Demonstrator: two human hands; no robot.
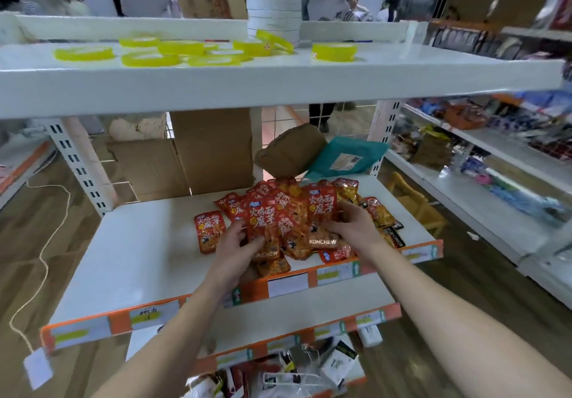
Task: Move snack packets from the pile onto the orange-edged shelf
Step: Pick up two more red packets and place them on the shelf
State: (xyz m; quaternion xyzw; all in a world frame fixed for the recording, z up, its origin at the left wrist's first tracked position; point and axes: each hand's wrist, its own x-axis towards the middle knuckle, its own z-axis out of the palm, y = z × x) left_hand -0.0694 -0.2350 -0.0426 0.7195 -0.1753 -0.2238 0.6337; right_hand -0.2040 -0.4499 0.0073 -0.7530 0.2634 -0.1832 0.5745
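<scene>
Both bare forearms stretched forward over the front of the white metal shelf with the orange edge strip (pixel 117 320). The left hand (pixel 238 243) curled its fingers round a fan of red foil snack packets (pixel 263 218), held upright above the shelf. The right hand (pixel 349 221) pinched the same fan from the other side. The rest of the packets lay heaped on the shelf beneath the hands. At the back of the shelf leaned a brown paper parcel (pixel 291 150).
</scene>
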